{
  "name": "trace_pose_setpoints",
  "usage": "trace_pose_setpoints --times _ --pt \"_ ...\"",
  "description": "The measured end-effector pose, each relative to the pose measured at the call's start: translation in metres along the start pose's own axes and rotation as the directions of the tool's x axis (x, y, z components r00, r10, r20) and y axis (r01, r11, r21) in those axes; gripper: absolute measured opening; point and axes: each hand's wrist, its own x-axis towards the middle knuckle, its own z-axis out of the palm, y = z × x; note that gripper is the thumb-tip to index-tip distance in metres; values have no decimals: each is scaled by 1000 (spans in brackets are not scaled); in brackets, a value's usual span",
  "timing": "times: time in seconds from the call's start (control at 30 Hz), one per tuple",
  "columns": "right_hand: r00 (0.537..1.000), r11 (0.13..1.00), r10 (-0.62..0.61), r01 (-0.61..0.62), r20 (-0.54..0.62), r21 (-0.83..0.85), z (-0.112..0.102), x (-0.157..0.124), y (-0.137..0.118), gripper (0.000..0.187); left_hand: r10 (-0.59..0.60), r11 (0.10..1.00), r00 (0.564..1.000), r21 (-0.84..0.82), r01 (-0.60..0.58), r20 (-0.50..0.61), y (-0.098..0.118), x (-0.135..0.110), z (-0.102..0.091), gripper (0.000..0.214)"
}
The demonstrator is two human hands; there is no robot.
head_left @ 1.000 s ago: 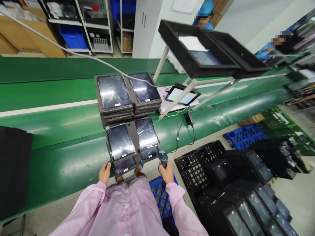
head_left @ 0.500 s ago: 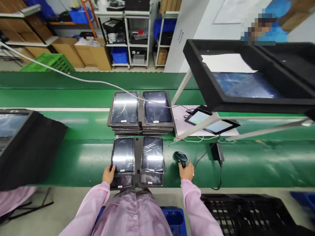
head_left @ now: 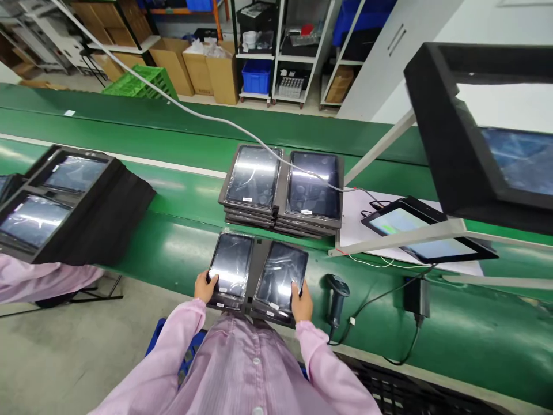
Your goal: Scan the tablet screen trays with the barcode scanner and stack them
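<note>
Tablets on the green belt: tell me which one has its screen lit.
The tablet lying on the white sheet, right of the stack, under the slanted white bar. Its screen glows pale with a green patch; the others are dark.

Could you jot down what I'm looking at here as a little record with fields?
Setting: green conveyor bench in a workshop
Left hand: grips the near corner of the left tablet
Right hand: grips the near edge of the right tablet
Under the tablets: a dark tray
Behind: stacked trays of tablets
To the right: handheld scanner, standing untouched, and a lit tablet on a white sheet
</note>
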Motion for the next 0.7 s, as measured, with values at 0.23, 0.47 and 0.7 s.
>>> trace_pose_setpoints --times 0.23,0.47,0.7 --pt "998 993 16 -9 54 -122 23 -40 20 86 -93 978 990 -175 111 110 -29 -16 -13 62" --pt "995 986 76 -65 64 -150 31 -22 -7 83 -93 986 966 -109 122 239 9 16 -18 57" --pt "994 989 107 -107 -1 -104 24 -11 -16 80 -92 994 966 -34 103 242 13 31 -19 61"
